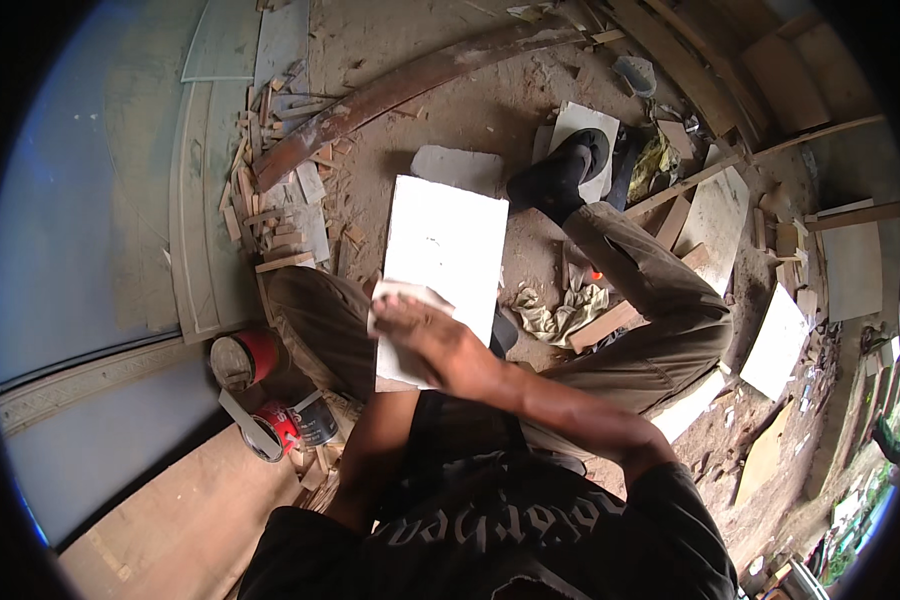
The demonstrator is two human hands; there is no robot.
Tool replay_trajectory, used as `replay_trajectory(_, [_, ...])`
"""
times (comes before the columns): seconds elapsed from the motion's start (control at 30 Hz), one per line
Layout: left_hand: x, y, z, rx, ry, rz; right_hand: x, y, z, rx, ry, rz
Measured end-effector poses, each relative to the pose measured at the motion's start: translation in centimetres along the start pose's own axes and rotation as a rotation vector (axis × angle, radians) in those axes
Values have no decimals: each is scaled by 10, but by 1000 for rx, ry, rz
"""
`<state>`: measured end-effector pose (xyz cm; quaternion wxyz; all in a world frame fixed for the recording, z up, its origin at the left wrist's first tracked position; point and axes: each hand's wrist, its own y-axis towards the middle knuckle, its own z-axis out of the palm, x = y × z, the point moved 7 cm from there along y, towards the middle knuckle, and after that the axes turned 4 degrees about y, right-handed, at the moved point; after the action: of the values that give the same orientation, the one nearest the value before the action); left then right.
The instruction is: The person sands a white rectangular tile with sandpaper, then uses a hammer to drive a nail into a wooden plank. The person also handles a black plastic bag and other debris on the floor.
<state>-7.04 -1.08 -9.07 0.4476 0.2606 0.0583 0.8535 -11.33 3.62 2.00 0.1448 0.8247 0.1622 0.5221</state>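
A white rectangular board (450, 235) lies tilted in front of me, above my lap between my bent legs. My right hand (440, 345) rests over its near left part, fingers reaching toward the left edge. Beneath those fingers is a pale, flat block-like piece (425, 293), pressed against the board's face; its exact kind does not show. My left forearm (378, 450) runs up to the board's near edge. Behind the board my left hand is hidden, so its grip cannot be seen. Small dark marks dot the middle of the white face.
Paint cans (245, 360) stand at my left, a flat scraper-like strip (250, 425) across one. Wood offcuts (280, 215) lie piled at far left beside a long curved plank (400, 90). A crumpled cloth (562, 312) lies by my right leg; pale panels (776, 345) lean farther right.
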Motion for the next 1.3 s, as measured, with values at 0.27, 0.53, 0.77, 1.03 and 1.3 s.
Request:
replay_trajectory(0.27, [6, -6, -6, 51, -111, -83, -70, 58, -82, -305, -102, 126])
replay_trajectory(0.53, [-28, -13, -49, -13, 94, 5, 4, 34, -23, 19, -191, -171])
replay_trajectory(0.77, [-18, -20, -46, -546, 976, 632, -25, 21, -34, -6, 144, 64])
replay_trajectory(1.03, [3, 6, -34, -514, 377, 61, -77, 31, -75, -311, -30, 244])
replay_trajectory(1.3, [34, 14, -7, -723, 361, 88, -35, -5, -34, -279, -66, 74])
